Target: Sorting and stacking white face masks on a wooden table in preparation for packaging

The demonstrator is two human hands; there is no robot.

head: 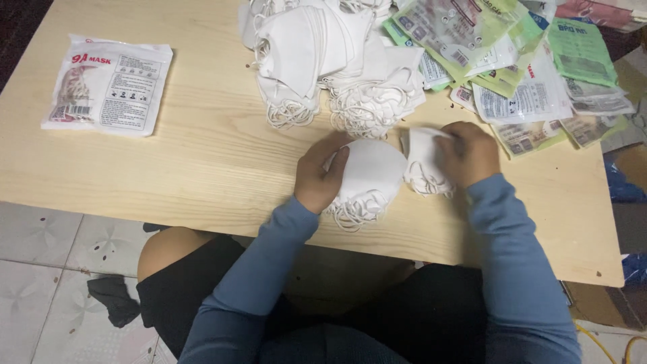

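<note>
Pale wooden tabletop (202, 155) over a tiled floor carries the work. On it, near the front edge, lies a small stack of white folded fabric face masks (367, 178); the left hand (322, 174) lies flat on the stack's left side, fingers loosely spread, not clasping it. The right hand (468, 154) is curled closed around another white mask (423, 158), just beside the stack. Both blue-sleeved forearms angle inward. Behind them rises a large heap of white masks (330, 61), with green and clear empty packets (519, 61) at right and a sealed white mask packet (108, 84) far left.
</note>
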